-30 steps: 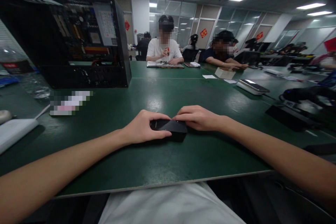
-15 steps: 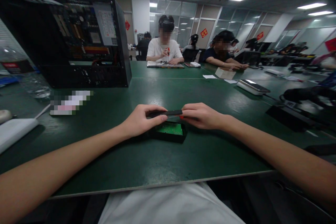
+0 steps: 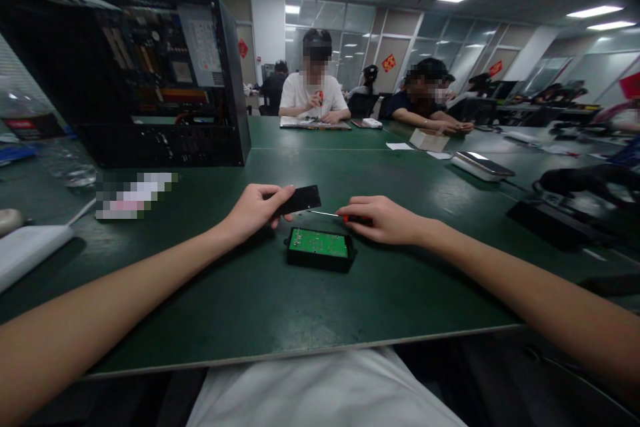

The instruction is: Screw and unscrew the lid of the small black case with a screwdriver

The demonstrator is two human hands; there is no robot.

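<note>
My left hand (image 3: 257, 213) grips a flat black cover (image 3: 301, 199) by its left end, tilted above the table. In my right hand (image 3: 383, 219) is a screwdriver (image 3: 350, 217) with a red and black handle, its thin metal shaft pointing left toward the cover. Between and just below both hands, a black plastic box (image 3: 320, 261) sits on the table with its top off. A green circuit board (image 3: 320, 243) lies inside it, and neither hand touches the box.
An open black computer case (image 3: 233, 80) stands at the back left of the green table (image 3: 310, 320). Plastic bottles (image 3: 70, 160) are beside it. A white device (image 3: 483, 167) lies at the right. Across the table, a person in a white shirt (image 3: 295, 90) works.
My left hand has moved the cover left and up, off the box, so the circuit board now shows fully. The screwdriver shaft has come clear of the cover.
</note>
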